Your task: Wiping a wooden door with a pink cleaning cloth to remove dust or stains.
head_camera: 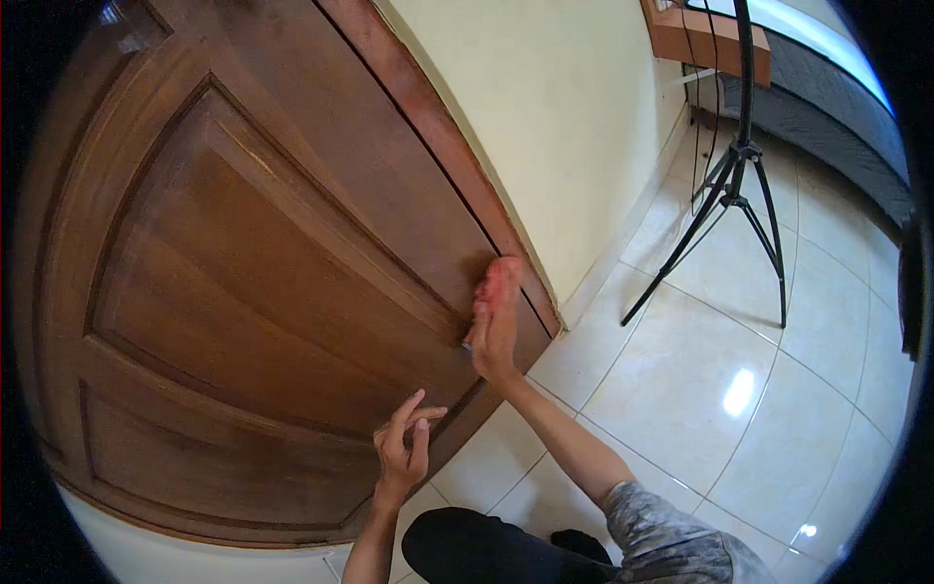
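Observation:
A brown panelled wooden door (pixel 241 248) stands before me in its reddish wooden frame (pixel 452 139). My right hand (pixel 498 328) presses a red cloth (pixel 502 281) against the door near its edge beside the frame; the cloth is blurred and partly covered by the fingers. Below and to the left, my left hand (pixel 406 445) is held in front of the lower part of the door with its fingers apart and nothing in it. Whether its fingertips touch the wood, I cannot tell.
A black tripod stand (pixel 738 175) with hanging cables is on the tiled floor (pixel 678 365) at the right. A cream wall (pixel 562 124) adjoins the door frame. At the upper right are a brown wooden ledge (pixel 711 40) and a grey padded piece (pixel 824 109). My dark-clothed knee (pixel 467 544) is near the door.

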A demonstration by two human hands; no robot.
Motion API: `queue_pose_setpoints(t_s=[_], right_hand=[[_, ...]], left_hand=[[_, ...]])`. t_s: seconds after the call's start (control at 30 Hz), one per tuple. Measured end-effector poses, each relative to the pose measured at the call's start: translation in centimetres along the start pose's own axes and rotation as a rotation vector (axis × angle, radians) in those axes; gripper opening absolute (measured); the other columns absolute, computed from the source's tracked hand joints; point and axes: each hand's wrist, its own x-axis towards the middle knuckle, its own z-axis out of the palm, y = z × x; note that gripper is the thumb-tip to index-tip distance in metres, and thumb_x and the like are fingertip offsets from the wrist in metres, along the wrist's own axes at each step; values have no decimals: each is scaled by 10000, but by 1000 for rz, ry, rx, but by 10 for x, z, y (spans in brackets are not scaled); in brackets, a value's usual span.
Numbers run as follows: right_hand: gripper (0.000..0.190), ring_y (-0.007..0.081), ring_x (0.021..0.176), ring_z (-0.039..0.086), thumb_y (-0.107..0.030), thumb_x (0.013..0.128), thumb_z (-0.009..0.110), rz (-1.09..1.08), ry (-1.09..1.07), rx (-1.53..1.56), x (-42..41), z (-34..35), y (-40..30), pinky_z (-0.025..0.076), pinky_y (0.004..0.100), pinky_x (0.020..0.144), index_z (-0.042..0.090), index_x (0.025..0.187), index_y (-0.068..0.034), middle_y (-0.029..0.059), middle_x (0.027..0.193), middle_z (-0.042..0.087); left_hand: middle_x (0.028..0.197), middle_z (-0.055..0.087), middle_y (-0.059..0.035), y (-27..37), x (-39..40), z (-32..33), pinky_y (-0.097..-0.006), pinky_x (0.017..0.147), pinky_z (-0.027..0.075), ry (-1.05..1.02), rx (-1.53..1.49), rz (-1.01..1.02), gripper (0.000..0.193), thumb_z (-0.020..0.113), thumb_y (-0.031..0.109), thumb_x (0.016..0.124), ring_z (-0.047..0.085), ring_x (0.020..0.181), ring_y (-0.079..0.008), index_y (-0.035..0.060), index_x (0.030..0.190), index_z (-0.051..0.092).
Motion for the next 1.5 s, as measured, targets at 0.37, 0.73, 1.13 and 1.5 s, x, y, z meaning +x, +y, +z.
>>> queue_pose_setpoints(t_s=[0.37, 0.73, 1.13, 1.5], right_hand=[[589, 424, 1623, 205, -113, 1094, 509, -140, -28, -31, 95, 0, -62, 205, 540, 1308, 327, 1639, 19, 253, 1721, 283], [561, 495, 1585, 253, -132, 1110, 490, 140, 51, 146, -82, 20, -29, 239, 562, 1283, 342, 1629, 21, 243, 1719, 296], [628, 520, 1596, 209, -103, 1062, 537, -619, -209, -156, -52, 56, -76, 283, 544, 1275, 328, 1647, -5, 251, 1735, 264], [490, 331, 1526, 447, -154, 1051, 545, -485, -195, -69, -101, 81, -102, 334, 510, 1267, 543, 1536, -93, 120, 1627, 513]], left_hand=[[1064, 806, -188, 3, -4, -14, -374, 882, 627, -59, 6, -49, 389, 545, -7, 1035, 803, 985, -280, -31, 1420, 599], [1068, 813, -150, 2, -15, -32, -361, 819, 632, -215, 64, -37, 401, 560, 2, 1035, 811, 950, -264, 39, 1430, 617], [1109, 810, -114, 34, -99, -127, -414, 822, 648, -444, 315, -221, 421, 623, 36, 1015, 800, 956, -316, 103, 1430, 645], [1143, 802, -97, 19, -119, -135, -444, 796, 640, -539, 308, -290, 429, 636, 127, 1042, 787, 932, -344, 176, 1468, 622]])
